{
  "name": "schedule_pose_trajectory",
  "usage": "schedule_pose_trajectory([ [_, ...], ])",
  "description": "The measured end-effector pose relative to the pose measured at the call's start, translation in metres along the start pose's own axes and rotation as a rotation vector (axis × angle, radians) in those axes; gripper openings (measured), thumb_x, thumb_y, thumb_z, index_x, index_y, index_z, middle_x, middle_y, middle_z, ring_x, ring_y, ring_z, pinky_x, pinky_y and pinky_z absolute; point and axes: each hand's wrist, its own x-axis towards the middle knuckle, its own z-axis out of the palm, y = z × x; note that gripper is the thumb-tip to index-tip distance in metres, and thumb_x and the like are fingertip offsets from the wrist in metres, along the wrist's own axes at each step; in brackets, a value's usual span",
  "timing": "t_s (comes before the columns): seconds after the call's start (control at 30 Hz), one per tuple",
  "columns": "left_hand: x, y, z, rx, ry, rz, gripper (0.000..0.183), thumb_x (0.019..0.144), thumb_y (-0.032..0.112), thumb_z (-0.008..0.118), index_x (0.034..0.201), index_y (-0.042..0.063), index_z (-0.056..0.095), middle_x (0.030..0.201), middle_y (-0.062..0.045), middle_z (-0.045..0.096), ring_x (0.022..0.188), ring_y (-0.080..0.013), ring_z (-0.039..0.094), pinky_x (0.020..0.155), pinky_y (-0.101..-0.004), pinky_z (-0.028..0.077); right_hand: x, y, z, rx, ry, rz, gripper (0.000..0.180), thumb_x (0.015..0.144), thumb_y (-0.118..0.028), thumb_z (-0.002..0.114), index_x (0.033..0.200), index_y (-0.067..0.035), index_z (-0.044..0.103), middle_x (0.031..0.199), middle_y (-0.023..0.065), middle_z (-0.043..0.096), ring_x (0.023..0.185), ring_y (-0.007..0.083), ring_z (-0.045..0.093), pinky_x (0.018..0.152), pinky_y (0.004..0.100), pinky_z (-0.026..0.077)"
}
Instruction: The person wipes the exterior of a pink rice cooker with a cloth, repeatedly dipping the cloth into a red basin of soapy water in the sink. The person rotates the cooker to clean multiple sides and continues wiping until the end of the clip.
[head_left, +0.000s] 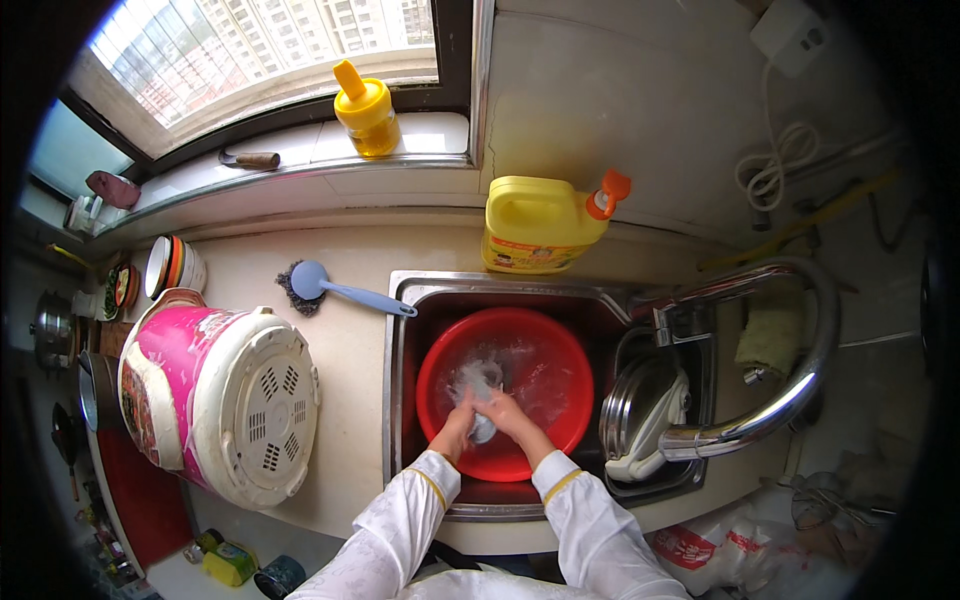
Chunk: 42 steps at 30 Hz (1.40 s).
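A red plastic basin (553, 439) of water sits in the left bowl of a stainless-steel sink (487, 513). My left hand (457, 421) and my right hand (505, 414) meet low inside it. Between them they grip a pale, wet item (482, 429), rounded at its near end. Splashing water and blur hide the fingertips and most of this item, so I cannot tell what it is. White sleeves with gold trim reach to both wrists.
The chrome faucet (814, 352) arches over the right bowl, which holds metal pans or lids (626, 409). A pot brush (352, 294) lies left of the sink, near an overturned pink rice cooker (259, 427). A yellow detergent jug (536, 225) stands behind.
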Motion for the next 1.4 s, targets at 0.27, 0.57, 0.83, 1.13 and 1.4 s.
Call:
schedule_pose_trajectory([
  [0.27, 0.025, -0.03, -0.04, 0.909, 0.3, 0.228, 0.037, 0.086, 0.016, 0.066, 0.12, 0.002, 0.063, 0.11, -0.011, 0.068, 0.099, -0.0239, 0.064, 0.085, -0.0356, 0.049, 0.029, -0.02, 0.008, -1.011, 0.356, -0.264, 0.044, 0.08, -0.008, 0.068, 0.124, -0.008, 0.059, 0.136, 0.0218, 0.046, 0.122, 0.0422, 0.046, 0.1, 0.0449, 0.042],
  [0.57, -0.017, 0.006, -0.017, -0.236, -0.029, 0.062, 0.079, 0.092, 0.06, 0.051, 0.148, 0.008, 0.029, 0.148, -0.013, 0.037, 0.138, -0.0365, 0.032, 0.106, -0.0581, 0.033, 0.029, 0.022, -0.018, 0.341, 0.4, -0.036, 0.03, 0.076, -0.005, 0.05, 0.103, -0.002, 0.063, 0.102, 0.0108, 0.063, 0.097, 0.0256, 0.059, 0.087, 0.0376, 0.047],
  [0.83, 0.021, 0.007, -0.033, -0.446, -0.23, 0.204, 0.024, 0.099, 0.021, 0.043, 0.108, 0.012, 0.064, 0.091, -0.01, 0.067, 0.076, -0.0232, 0.065, 0.067, -0.0399, 0.055, -0.056, -0.04, 0.072, -0.018, 0.125, -0.305, 0.018, 0.09, -0.02, 0.065, 0.086, -0.006, 0.056, 0.076, 0.0017, 0.056, 0.073, 0.0129, 0.055, 0.065, 0.0328, 0.046],
  [1.13, -0.013, 0.0, -0.009, 0.134, 0.094, 0.28, 0.046, 0.097, 0.016, 0.053, 0.141, 0.007, 0.045, 0.124, -0.012, 0.061, 0.113, -0.0266, 0.058, 0.089, -0.0378, 0.05, -0.017, -0.017, 0.012, -1.321, 0.266, -0.072, 0.04, 0.079, -0.016, 0.07, 0.119, -0.017, 0.061, 0.127, 0.0156, 0.052, 0.119, 0.0333, 0.05, 0.096, 0.0597, 0.038],
  [1.4, -0.101, 0.028, 0.022, -0.12, -0.014, 0.173, 0.049, 0.099, 0.04, 0.05, 0.136, 0.008, 0.049, 0.123, -0.01, 0.06, 0.109, -0.0245, 0.06, 0.09, -0.0406, 0.049, 0.009, 0.042, -0.03, 0.02, 0.401, 0.116, 0.023, 0.092, -0.019, 0.064, 0.109, -0.002, 0.061, 0.103, 0.0069, 0.064, 0.093, 0.0179, 0.059, 0.083, 0.0323, 0.048],
])
